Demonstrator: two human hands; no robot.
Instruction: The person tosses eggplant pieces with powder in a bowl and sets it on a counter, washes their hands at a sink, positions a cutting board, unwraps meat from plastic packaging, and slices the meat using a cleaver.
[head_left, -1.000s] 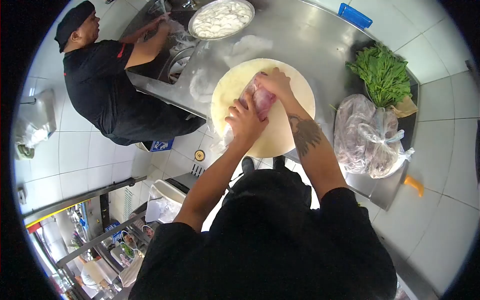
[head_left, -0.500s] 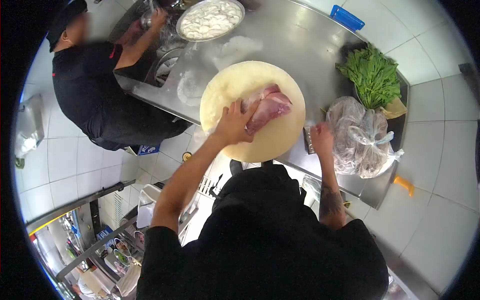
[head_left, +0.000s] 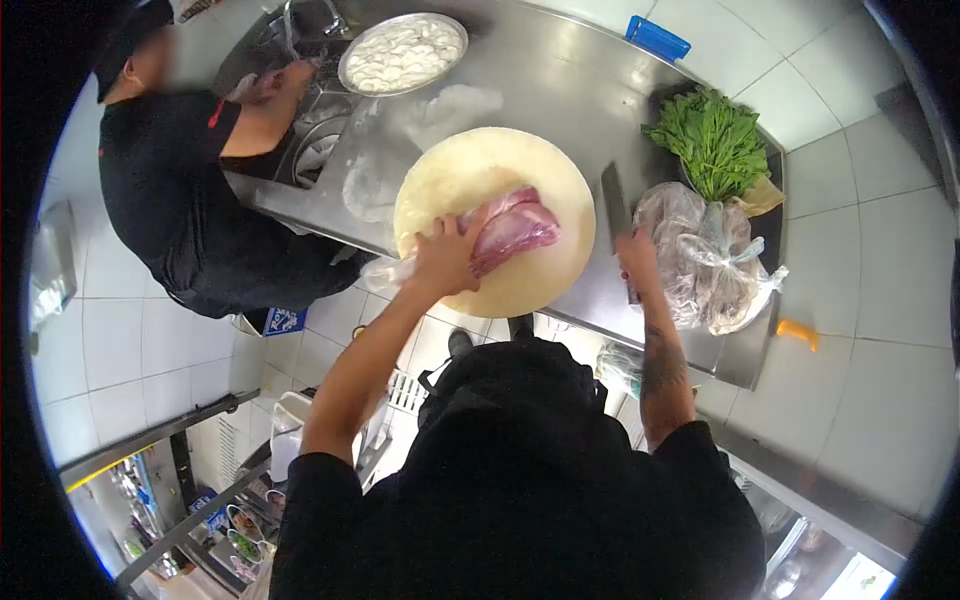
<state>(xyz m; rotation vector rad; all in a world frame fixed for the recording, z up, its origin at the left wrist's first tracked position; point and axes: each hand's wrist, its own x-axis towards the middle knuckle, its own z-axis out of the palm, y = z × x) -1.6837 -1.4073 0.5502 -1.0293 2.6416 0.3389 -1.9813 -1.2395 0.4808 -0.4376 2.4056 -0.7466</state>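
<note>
A slab of raw red meat (head_left: 518, 232) lies on a thick round chopping block (head_left: 540, 285) in front of me. My left hand (head_left: 447, 255) grips its left end, thumb and fingers spread around it. To the right of the block, my right hand (head_left: 637, 258) is closed around the handle of a kitchen knife. The broad dark blade of the knife (head_left: 614, 195) points away from me, over the steel counter. Fingers hide most of the handle.
Plastic bags (head_left: 690, 250) and leafy greens (head_left: 715, 145) crowd the right of the steel counter (head_left: 560, 60). A bowl of pale pieces (head_left: 405, 55) sits at the back, near a blue object (head_left: 658, 38). On the left a person in black (head_left: 170, 180) works at the sink.
My right hand has picked up the knife, whose blade now shows above the counter. The left hand stays on the meat. The other person's hand has lowered slightly, and the view has shifted.
</note>
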